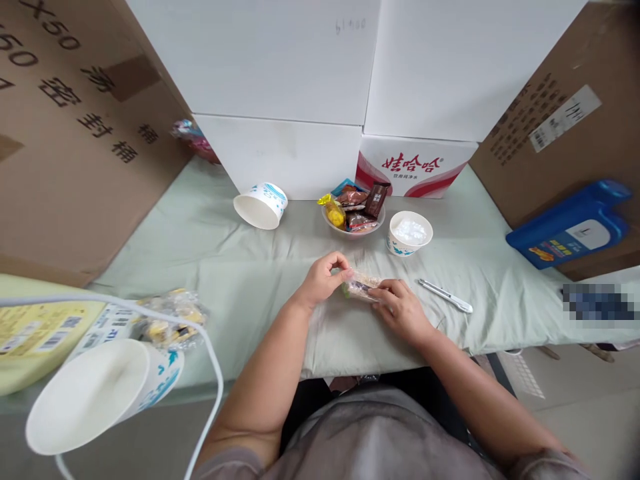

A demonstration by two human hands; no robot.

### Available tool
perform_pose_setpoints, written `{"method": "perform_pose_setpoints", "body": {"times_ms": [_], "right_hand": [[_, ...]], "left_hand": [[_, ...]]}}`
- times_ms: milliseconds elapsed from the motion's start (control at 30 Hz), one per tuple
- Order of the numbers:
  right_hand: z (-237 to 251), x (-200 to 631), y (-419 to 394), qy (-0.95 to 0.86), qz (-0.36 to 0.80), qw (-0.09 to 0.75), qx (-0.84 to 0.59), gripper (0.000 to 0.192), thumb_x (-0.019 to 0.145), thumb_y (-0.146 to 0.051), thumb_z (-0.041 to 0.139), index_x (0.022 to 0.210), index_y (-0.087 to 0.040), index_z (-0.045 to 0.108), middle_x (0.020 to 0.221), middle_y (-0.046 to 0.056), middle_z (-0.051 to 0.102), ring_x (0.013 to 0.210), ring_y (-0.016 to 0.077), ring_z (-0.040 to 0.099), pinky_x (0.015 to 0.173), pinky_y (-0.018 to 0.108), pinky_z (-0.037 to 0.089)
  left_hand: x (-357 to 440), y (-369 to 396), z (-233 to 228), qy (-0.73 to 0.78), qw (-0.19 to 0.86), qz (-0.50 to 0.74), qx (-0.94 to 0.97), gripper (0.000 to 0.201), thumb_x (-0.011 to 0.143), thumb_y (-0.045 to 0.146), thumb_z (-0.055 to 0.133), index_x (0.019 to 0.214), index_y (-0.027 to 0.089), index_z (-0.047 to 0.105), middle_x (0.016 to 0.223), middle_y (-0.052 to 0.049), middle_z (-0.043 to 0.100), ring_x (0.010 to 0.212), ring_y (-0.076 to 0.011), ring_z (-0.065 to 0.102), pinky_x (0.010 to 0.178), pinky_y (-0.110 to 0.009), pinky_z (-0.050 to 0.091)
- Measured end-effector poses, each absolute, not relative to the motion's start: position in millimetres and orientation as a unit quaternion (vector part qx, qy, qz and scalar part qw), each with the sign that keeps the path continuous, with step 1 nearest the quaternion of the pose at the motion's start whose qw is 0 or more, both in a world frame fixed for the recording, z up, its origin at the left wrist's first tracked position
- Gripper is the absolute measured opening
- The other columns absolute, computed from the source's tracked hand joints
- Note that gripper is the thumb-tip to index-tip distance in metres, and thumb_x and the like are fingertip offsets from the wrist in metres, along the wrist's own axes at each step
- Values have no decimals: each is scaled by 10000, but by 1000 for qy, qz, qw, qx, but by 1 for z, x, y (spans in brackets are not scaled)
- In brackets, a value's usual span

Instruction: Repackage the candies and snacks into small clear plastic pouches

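Note:
On the pale green cloth [250, 267], near its front edge, lies a long snack in a clear wrapper [361, 287]. My left hand [325, 277] pinches the wrapper's left end between thumb and forefinger. Wrapped over the right part of the same packet is my right hand [397, 305], its fingers hiding that end. Just beyond my hands stand a clear bowl of packaged snacks [355, 210] and a paper cup [410, 233] with white stuff inside. A white pen [445, 295] rests to the right of my right hand.
A paper cup [261, 205] lies tipped at the back. At left are a bag of yellow-wrapped pieces [173, 319], a large paper cup [100, 393] and a white cable [210, 353]. White boxes [280, 153] line the back. On the right is a blue bottle [570, 227].

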State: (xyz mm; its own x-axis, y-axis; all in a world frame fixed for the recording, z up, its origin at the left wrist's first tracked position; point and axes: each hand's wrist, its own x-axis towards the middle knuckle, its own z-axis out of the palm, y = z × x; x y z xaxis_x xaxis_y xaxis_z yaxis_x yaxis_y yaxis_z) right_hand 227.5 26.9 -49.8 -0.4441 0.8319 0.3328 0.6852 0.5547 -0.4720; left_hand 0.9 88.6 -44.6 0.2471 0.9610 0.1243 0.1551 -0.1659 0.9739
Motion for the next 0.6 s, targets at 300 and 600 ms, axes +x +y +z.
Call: {"method": "perform_pose_setpoints", "body": {"times_ms": [300,600], "right_hand": [[-56,266,25,-677,173,426,-575,148,913,-326,526,894,-210,615,825,40,653,741,181,611,694,326,497],[-73,295,21,-641,119,366,-664,184,848,-307,501,960,-198,598,930,88,643,883,245,604,795,433,504]], "left_hand": [[-21,94,-36,439,463,402,657,177,731,327,637,755,186,535,743,22,548,725,-124,523,694,-244,427],[-19,98,-48,583,259,310,705,199,809,379,613,726,198,623,691,4,570,707,-156,542,682,-275,427]]}}
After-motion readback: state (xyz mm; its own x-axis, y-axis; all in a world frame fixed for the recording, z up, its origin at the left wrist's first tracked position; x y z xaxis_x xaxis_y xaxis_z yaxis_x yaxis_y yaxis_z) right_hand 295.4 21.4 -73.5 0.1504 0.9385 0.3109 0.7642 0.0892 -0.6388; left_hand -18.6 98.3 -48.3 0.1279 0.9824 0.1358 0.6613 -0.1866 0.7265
